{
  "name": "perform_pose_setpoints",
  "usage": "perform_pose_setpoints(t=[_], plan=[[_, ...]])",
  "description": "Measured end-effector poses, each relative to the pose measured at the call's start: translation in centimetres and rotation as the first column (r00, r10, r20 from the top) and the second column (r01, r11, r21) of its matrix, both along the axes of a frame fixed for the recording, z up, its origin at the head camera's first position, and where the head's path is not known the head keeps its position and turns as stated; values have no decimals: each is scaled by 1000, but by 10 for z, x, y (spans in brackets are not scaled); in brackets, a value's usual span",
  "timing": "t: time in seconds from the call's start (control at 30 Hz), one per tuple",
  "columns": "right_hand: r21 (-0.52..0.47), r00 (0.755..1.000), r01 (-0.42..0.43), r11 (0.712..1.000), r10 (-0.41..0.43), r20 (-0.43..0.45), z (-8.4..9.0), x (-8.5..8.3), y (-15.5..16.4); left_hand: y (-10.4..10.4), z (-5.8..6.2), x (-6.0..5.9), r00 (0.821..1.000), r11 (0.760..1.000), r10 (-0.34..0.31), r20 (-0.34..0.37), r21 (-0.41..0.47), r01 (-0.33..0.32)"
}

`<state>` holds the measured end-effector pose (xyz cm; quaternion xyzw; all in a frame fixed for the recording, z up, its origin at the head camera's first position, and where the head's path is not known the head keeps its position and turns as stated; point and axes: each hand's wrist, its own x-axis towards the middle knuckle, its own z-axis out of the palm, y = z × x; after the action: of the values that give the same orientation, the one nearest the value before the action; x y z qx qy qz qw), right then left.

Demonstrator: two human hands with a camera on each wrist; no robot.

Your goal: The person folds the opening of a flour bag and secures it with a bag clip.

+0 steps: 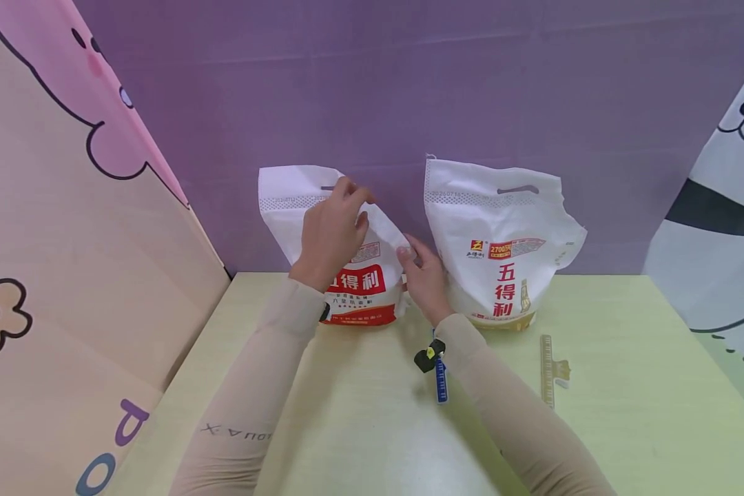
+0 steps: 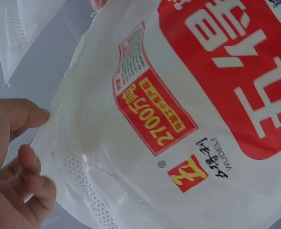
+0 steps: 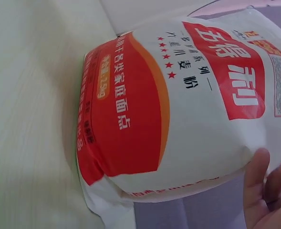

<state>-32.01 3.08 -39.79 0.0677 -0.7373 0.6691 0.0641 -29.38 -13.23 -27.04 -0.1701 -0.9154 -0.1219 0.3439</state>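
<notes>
The red-labelled flour bag (image 1: 359, 289) stands upright at the far edge of the tabletop (image 1: 359, 427). The left hand (image 1: 331, 234) pinches its folded top (fingers curled over the edge); the right hand (image 1: 424, 275) grips its right side. A yellow-labelled flour bag (image 1: 502, 255) stands just right.

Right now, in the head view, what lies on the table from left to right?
Red-labelled flour bag → blue clip → gold-labelled flour bag → clear yellowish clip.

Both hands, left (image 1: 330, 238) and right (image 1: 424, 275), reach forward with fingers curled, sleeved forearms outstretched.
</notes>
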Motion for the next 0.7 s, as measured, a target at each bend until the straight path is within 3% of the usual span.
perform_pose_setpoints(t=[0.17, 0.33, 0.47, 0.6, 0.7], plan=[[133, 994, 59, 989, -46, -100, 7, 5, -2, -2, 0, 1, 998, 999, 50, -33, -9, -50], [232, 982, 90, 969, -48, -184, 17, 10, -3, -3, -1, -1, 993, 998, 53, -110, -18, -55], [272, 978, 79, 959, -22, -206, 24, 13, -4, -2, -1, -4, 987, 992, 47, -154, -104, -64], [286, 977, 68, 956, -6, -214, 28, 13, -5, 1, -2, -8, 981, 970, 68, -180, -219, -108], [291, 973, 69, 954, 0, -229, 29, 11, -5, 3, -3, -10, 980, 957, 87, -181, -259, -133]])
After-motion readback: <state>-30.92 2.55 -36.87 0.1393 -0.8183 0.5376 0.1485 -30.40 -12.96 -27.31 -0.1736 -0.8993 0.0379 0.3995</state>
